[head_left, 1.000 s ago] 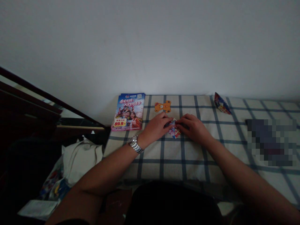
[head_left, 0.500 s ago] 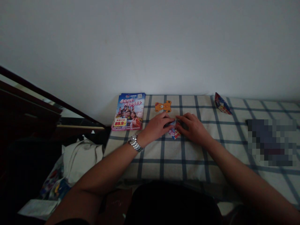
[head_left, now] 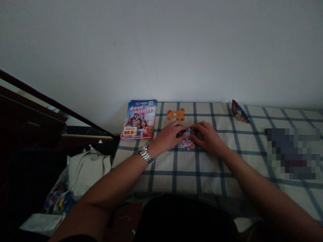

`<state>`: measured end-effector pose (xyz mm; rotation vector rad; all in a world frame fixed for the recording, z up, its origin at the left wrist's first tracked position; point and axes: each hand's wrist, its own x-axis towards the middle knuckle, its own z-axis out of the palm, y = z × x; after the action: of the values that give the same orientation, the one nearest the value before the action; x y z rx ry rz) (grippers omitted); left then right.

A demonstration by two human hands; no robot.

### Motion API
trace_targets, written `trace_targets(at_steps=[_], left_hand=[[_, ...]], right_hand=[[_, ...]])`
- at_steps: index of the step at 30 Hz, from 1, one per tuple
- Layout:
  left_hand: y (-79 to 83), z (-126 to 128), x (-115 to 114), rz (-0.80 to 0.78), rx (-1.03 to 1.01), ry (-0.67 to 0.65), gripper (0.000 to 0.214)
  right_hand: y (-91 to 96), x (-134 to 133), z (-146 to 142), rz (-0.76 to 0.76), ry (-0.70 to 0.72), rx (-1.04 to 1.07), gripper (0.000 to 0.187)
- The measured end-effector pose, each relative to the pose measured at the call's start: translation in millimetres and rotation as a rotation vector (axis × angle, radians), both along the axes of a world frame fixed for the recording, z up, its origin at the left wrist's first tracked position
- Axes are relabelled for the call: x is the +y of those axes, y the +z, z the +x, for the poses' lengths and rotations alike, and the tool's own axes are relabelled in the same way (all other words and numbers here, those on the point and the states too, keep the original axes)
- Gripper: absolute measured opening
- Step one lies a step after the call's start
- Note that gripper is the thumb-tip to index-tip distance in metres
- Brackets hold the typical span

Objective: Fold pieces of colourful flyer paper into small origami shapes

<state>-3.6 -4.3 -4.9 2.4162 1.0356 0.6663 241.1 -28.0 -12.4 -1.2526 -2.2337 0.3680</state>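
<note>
A small folded paper (head_left: 187, 144), printed in blue, red and white like a flyer, rests on the checked cloth between my hands. My left hand (head_left: 171, 135) pinches its left side with thumb and fingers; a metal watch (head_left: 146, 153) circles that wrist. On the right side, my right hand (head_left: 206, 137) has its fingertips closed on the same paper. Fingers cover the paper's upper edges. Just beyond lies an orange bear cutout (head_left: 176, 114). Left of my hands is a stack of printed flyers (head_left: 139, 120), the top one marked 89.9.
Toward the back right stands another folded paper piece (head_left: 239, 112). A dark pixelated object (head_left: 290, 154) lies at the right. The checked cloth (head_left: 161, 181) meets a pale wall (head_left: 161, 50) behind. Bags (head_left: 85, 168) sit low at the left beside a dark wooden frame (head_left: 50, 101).
My right fingers have shifted slightly on the folded paper, and a little more of its printed face shows. Everything else stays in place.
</note>
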Motion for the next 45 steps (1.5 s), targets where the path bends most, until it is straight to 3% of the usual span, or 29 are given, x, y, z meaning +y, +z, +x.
trace_targets(at_steps=[12, 22, 27, 34, 45], left_hand=[[10.2, 2.3, -3.3, -0.134, -0.091, 0.004, 0.010], [13.2, 3.7, -3.0, -0.199, -0.253, -0.049, 0.011], [10.6, 4.8, -3.6, -0.241, -0.302, -0.055, 0.013], [9.7, 4.2, -3.2, -0.220, -0.332, -0.051, 0.011], [4.5, 5.0, 1.6, -0.261, -0.478, -0.020, 0.020]], right_hand=[[7.3, -6.6, -1.6, -0.209, 0.004, 0.260, 0.021], [8.0, -8.8, -0.8, -0.386, -0.046, 0.483, 0.030], [11.1, -8.0, -0.1, -0.352, -0.098, 0.399, 0.029], [10.4, -8.4, -1.2, -0.423, -0.107, 0.499, 0.034], [14.2, -4.1, 1.1, -0.414, -0.171, 0.654, 0.035]])
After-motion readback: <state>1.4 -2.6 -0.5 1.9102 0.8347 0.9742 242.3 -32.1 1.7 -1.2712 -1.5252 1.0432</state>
